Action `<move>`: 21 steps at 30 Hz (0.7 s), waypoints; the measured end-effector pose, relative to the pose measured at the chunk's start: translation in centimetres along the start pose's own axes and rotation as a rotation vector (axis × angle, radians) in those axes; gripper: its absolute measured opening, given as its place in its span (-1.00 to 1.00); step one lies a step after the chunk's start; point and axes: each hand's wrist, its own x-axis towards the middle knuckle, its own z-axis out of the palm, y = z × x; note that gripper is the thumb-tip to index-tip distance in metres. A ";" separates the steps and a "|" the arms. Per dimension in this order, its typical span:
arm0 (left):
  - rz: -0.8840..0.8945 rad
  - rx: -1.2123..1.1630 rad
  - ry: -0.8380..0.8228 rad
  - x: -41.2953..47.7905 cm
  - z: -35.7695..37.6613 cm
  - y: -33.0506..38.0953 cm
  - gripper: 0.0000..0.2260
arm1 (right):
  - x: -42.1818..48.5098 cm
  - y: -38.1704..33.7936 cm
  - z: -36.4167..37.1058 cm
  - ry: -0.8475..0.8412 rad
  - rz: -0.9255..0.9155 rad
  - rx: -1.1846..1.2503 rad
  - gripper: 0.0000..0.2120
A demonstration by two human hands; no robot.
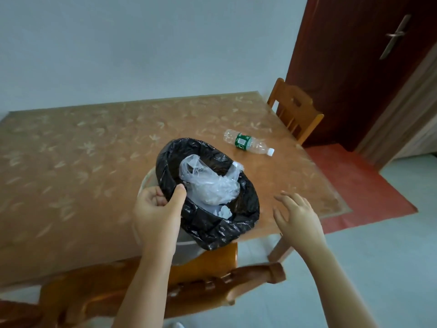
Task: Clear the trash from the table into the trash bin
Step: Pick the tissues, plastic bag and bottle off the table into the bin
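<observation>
My left hand (157,210) grips the near-left rim of a white trash bin (147,179) lined with a black bag (227,223), held tilted over the table's front edge. Inside the bin lie a clear plastic bag (209,183) and a crumpled white tissue (224,212). My right hand (299,217) hovers to the right of the bin, fingers spread and holding nothing. An empty clear plastic bottle (248,141) with a green label and white cap lies on its side on the table (71,162), beyond the bin to the right.
A wooden chair (146,290) stands between me and the table, under the bin. Another wooden chair (294,110) sits at the table's far right. A dark red door (354,67) is at the back right, with a red mat (359,185) on the floor.
</observation>
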 end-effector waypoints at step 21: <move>-0.019 -0.133 0.144 -5.6 14.7 1.2 -0.75 | 6.4 15.6 -5.6 -0.079 -0.026 -0.012 -0.71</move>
